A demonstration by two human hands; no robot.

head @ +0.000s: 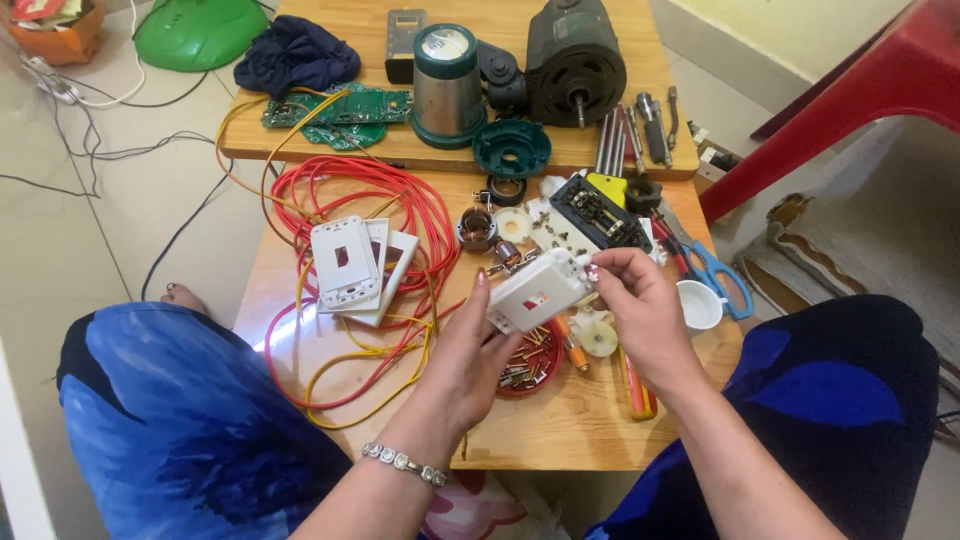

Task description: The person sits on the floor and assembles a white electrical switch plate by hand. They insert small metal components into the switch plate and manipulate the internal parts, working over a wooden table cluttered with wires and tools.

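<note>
Both hands hold a white rectangular switch plate [535, 291] with a small red mark, above a low wooden table [570, 420]. My left hand [468, 352] grips its lower left edge from below, a bracelet on that wrist. At the plate's upper right end my right hand [640, 310] pinches it with fingertips. Beneath the plate a small red lid [530, 368] holds several metal screws. A stack of white switch plates [355, 265] lies to the left on coiled red and yellow wires [370, 200].
An orange-handled screwdriver [638, 392], blue-handled scissors [715, 268], a white cup [698, 305] and a black socket block [597, 212] lie at right. A second table behind carries a metal jar [447, 85], motor [575, 62], green circuit board [340, 110]. Red plastic chair [850, 100] at far right.
</note>
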